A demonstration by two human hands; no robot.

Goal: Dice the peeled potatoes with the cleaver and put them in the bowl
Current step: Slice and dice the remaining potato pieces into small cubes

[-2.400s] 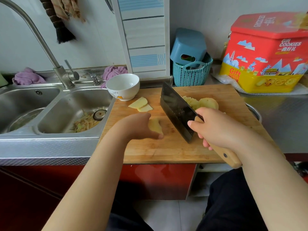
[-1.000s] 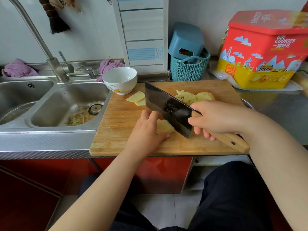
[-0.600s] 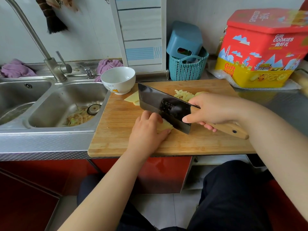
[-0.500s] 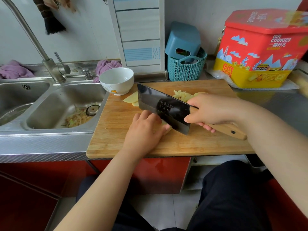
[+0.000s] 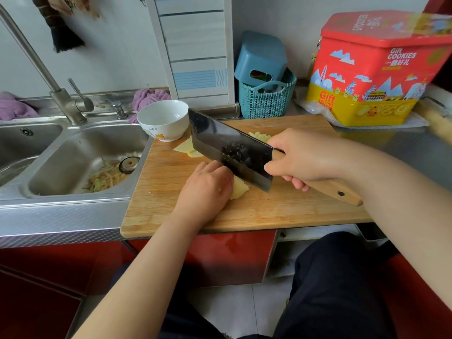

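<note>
Right hand (image 5: 302, 159) wrapped tight round wooden handle of cleaver (image 5: 230, 152), blade angled over cutting board (image 5: 171, 192). Left hand (image 5: 205, 189) curled, fingers pinning potato piece (image 5: 238, 190) mid-board, beside blade. Potato slices (image 5: 187, 148) and diced potato (image 5: 259, 137) farther back. White bowl (image 5: 162, 119) at board's far-left corner.

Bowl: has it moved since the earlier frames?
No. The bowl sits at the cutting board's far-left corner beside the sink, same as earlier; only the camera shifted.
</note>
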